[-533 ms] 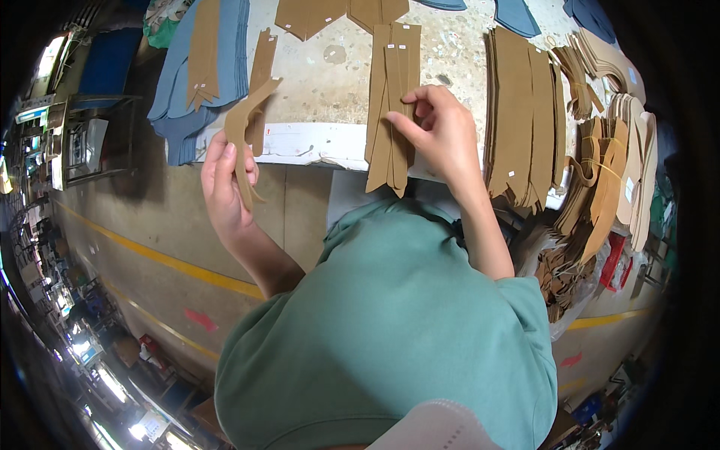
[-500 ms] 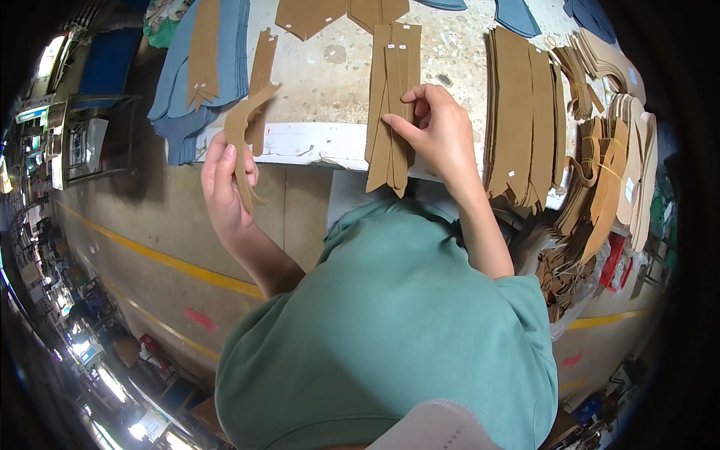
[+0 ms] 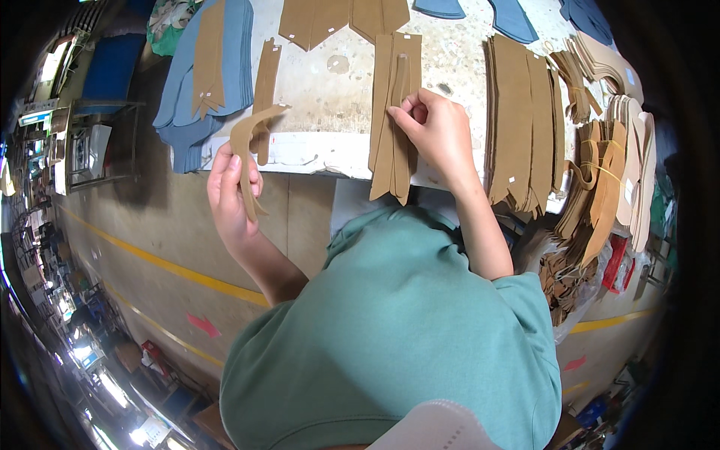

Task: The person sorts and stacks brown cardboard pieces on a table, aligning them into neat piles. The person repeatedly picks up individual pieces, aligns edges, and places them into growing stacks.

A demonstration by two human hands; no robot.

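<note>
My left hand (image 3: pixel 234 196) is closed around brown fabric strips (image 3: pixel 241 142), whose upper ends curl over to the right, beyond the table's front edge. On the table in front of me lies a pile of long brown fabric pieces (image 3: pixel 381 112), their pointed ends hanging over the edge. Over this pile, my right hand (image 3: pixel 444 139) pinches a narrow brown strip (image 3: pixel 401 82) between thumb and forefinger. That strip has a rounded top end with a small white label. A separate narrow brown piece (image 3: pixel 267 75) lies beyond my left hand.
Stacked blue fabric panels (image 3: pixel 229 67) sit at the left, topped by a brown piece (image 3: pixel 208 60). A tall stack of brown panels (image 3: pixel 514 112) stands right of my right hand. Tied brown bundles (image 3: pixel 604 176) hang farther right. Wide brown pieces (image 3: pixel 315 22) lie at the back.
My right hand's strip is raised and stands out from the pile, where two labelled strips lay side by side before. My left hand keeps its strips. The whole view has shifted slightly.
</note>
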